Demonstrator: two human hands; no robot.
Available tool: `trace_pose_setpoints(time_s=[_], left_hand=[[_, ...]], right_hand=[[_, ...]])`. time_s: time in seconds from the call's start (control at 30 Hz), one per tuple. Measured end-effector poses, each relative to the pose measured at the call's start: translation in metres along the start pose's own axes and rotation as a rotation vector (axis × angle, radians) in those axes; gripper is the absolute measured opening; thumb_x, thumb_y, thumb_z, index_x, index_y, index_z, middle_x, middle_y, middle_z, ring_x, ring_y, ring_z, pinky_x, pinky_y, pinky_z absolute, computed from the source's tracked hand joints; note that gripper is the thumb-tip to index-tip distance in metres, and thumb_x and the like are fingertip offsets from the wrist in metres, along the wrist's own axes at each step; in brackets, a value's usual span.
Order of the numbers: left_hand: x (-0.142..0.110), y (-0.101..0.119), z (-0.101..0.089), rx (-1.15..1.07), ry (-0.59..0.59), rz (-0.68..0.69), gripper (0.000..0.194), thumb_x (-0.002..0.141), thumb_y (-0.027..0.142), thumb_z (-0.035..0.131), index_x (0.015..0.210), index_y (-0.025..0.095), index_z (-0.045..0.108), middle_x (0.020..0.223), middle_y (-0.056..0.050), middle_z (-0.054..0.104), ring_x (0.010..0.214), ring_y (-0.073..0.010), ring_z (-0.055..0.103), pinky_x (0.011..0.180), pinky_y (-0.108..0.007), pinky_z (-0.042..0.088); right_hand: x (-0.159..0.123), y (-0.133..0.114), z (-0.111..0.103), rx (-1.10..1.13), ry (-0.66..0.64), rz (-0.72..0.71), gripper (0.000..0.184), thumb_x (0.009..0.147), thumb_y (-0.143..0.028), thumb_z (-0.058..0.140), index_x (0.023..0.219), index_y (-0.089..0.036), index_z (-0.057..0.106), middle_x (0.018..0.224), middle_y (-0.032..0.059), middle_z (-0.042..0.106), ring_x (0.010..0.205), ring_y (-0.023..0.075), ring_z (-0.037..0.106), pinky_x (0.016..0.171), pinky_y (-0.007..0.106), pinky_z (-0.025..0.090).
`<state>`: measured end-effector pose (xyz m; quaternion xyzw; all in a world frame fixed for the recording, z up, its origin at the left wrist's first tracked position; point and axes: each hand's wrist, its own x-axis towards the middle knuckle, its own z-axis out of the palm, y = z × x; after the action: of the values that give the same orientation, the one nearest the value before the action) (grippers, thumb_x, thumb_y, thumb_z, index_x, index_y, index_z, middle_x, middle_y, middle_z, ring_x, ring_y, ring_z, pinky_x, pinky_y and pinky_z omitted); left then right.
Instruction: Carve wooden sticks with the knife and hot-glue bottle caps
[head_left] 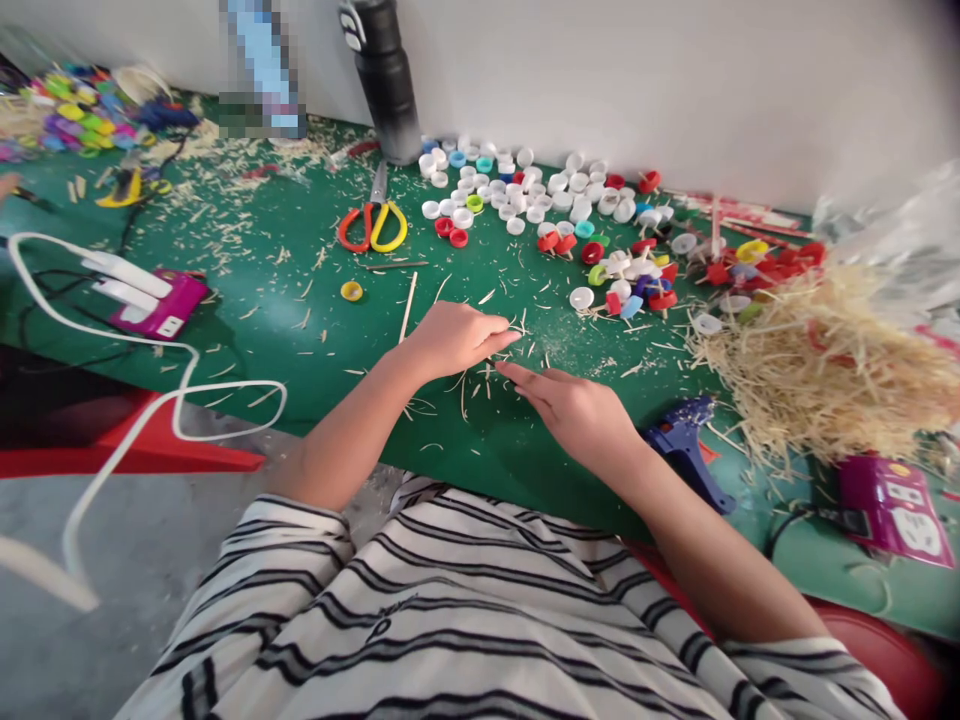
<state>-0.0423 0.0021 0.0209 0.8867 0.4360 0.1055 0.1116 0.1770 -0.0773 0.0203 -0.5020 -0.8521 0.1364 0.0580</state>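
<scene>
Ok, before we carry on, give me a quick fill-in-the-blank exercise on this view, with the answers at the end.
1. The left hand and right hand are close together over a table coloured ____.
2. One handle loop of the scissors is orange-red; the other is ____.
3. Of the two hands, the blue glue gun lies nearer the ____ one.
4. Dark ____ run across the shirt.

Missing words: green; yellow; right; stripes.
</scene>
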Motion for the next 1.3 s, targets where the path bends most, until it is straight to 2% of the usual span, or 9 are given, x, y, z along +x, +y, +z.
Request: trace_pose_setpoints(time_s=[0.1, 0.33, 0.7, 0.97, 1.2, 1.3], left_hand=[[0.001, -0.001, 0.000, -0.045, -0.007, 0.019, 0.051, 0.104, 0.049, 0.031, 0.067, 0.021, 0.051, 0.055, -0.001, 0.048, 0.053, -0.0157, 0.042, 0.055, -0.030, 0.022], [0.002, -0.005, 0.006, -0.053, 0.002, 0.041, 0.048, 0.102, 0.046, 0.037, 0.063, 0.021, 0.047, 0.050, 0.001, 0.042, 0.049, -0.0138, 0.037, 0.054, -0.030, 0.023], [0.003, 0.000, 0.006, -0.001, 0.043, 0.072, 0.051, 0.102, 0.047, 0.039, 0.061, 0.019, 0.053, 0.051, 0.000, 0.050, 0.046, -0.0119, 0.036, 0.054, -0.030, 0.021], [0.005, 0.001, 0.007, -0.007, 0.037, 0.071, 0.051, 0.101, 0.045, 0.039, 0.059, 0.019, 0.052, 0.048, 0.001, 0.047, 0.046, -0.0122, 0.035, 0.053, -0.029, 0.021], [0.000, -0.017, 0.013, -0.014, 0.098, 0.078, 0.050, 0.102, 0.044, 0.036, 0.058, 0.020, 0.044, 0.044, 0.003, 0.036, 0.043, -0.0114, 0.030, 0.051, -0.029, 0.020], [0.001, -0.005, 0.015, -0.011, 0.098, 0.104, 0.050, 0.102, 0.043, 0.037, 0.058, 0.020, 0.045, 0.045, 0.002, 0.039, 0.043, -0.0113, 0.032, 0.051, -0.029, 0.020]], right_hand=[[-0.001, 0.001, -0.003, 0.026, -0.027, 0.003, 0.046, 0.107, -0.038, 0.036, 0.150, -0.042, 0.049, 0.093, 0.0031, 0.071, 0.077, 0.0165, 0.067, 0.059, 0.025, 0.041], [-0.006, 0.002, -0.005, 0.029, -0.023, -0.026, 0.046, 0.107, -0.035, 0.036, 0.151, -0.038, 0.049, 0.094, 0.0036, 0.074, 0.075, 0.0157, 0.066, 0.061, 0.025, 0.045], [-0.004, -0.003, 0.001, -0.045, -0.006, 0.028, 0.046, 0.107, -0.035, 0.037, 0.150, -0.042, 0.049, 0.095, 0.0031, 0.073, 0.074, 0.0144, 0.065, 0.056, 0.024, 0.038], [-0.003, -0.004, -0.002, -0.017, -0.049, 0.035, 0.047, 0.107, -0.035, 0.035, 0.153, -0.041, 0.046, 0.095, 0.0035, 0.074, 0.072, 0.0149, 0.065, 0.056, 0.024, 0.039], [-0.016, 0.004, -0.007, -0.052, -0.098, 0.015, 0.047, 0.108, -0.036, 0.034, 0.153, -0.041, 0.045, 0.093, 0.0027, 0.074, 0.075, 0.0161, 0.066, 0.061, 0.025, 0.043], [-0.012, 0.000, 0.000, -0.116, -0.097, 0.022, 0.047, 0.107, -0.037, 0.035, 0.152, -0.043, 0.045, 0.091, 0.0020, 0.073, 0.072, 0.0160, 0.066, 0.057, 0.025, 0.040]])
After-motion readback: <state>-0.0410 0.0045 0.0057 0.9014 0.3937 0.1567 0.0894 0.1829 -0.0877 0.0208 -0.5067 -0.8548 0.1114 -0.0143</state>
